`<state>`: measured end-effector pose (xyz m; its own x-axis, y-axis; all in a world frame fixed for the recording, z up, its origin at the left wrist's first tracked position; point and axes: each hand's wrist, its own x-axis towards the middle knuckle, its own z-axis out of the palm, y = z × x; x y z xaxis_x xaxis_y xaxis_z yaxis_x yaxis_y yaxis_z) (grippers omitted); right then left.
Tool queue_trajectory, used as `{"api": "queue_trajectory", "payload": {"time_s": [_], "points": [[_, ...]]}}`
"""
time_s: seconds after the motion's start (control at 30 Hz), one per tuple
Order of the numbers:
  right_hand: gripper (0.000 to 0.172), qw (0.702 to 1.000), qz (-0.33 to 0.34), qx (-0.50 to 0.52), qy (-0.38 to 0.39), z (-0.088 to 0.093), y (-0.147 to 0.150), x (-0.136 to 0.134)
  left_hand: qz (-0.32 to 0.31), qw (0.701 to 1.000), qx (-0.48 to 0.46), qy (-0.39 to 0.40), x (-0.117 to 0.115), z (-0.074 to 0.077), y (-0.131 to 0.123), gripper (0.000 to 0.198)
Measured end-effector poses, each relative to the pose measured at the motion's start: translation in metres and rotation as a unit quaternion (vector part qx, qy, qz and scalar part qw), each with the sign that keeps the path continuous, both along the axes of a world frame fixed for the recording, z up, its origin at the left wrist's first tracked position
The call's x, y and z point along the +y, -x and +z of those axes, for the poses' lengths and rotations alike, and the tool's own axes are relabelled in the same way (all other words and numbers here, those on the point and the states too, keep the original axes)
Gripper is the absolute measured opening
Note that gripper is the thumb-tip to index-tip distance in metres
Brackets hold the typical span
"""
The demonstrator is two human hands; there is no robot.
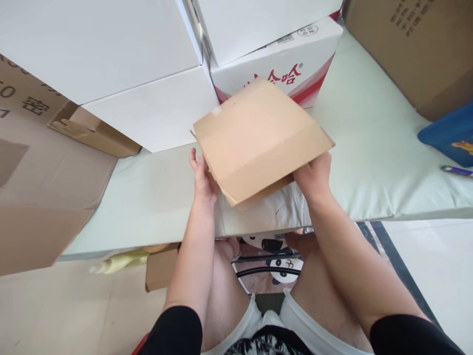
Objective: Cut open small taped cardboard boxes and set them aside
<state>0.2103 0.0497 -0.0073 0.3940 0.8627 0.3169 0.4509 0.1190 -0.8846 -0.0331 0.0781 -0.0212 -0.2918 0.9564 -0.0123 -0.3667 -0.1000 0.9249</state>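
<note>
The flat brown carton (258, 138) is held tilted in the air over the near edge of the pale green table (373, 162), between both hands; the left hand (202, 176) lies along its left edge with fingers straight and close together (the thumb is hidden behind the card, so a pinch cannot be confirmed); the right hand (314, 176) is closed around the near right corner, fingers tucked underneath. It looks light and fairly stiff, though folded card will likely flex or spring open along its creases, so opposite edges near the corners seem the surest hold; the surface is dry and unlikely to slip. Just beyond the fingertips stand stacked white boxes (148, 98) and a red-printed box (288, 74), crowding the far side; right of the right hand the table lies bare up to a blue object (449, 134) and a small tool (456, 170).
</note>
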Motion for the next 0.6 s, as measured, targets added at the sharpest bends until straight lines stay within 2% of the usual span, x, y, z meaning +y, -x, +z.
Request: {"api": "queue_trajectory", "payload": {"time_s": [0.13,0.23,0.3,0.37,0.5,0.6], "points": [[0.019,0.997,-0.052,0.052,-0.029,-0.003,-0.002,0.003,-0.045,0.994,0.080,-0.064,-0.011,-0.009,-0.005,0.065],[0.021,0.995,-0.061,0.063,-0.044,-0.004,-0.003,0.006,-0.104,0.973,0.162,-0.129,-0.018,-0.018,-0.012,0.081],[0.022,0.995,-0.057,0.058,-0.057,-0.006,-0.004,0.007,-0.121,0.956,0.224,-0.145,-0.019,-0.021,-0.018,0.092],[0.024,0.996,-0.032,0.044,-0.076,-0.008,-0.005,0.007,-0.096,0.952,0.259,-0.131,-0.019,-0.020,-0.022,0.091],[0.034,0.996,0.031,-0.018,-0.079,-0.008,-0.003,0.002,0.004,0.948,0.302,-0.096,-0.018,-0.009,-0.024,0.082],[0.040,0.993,0.059,-0.073,-0.069,-0.004,0.000,-0.002,0.064,0.934,0.341,-0.084,-0.019,-0.005,-0.020,0.093]]}}
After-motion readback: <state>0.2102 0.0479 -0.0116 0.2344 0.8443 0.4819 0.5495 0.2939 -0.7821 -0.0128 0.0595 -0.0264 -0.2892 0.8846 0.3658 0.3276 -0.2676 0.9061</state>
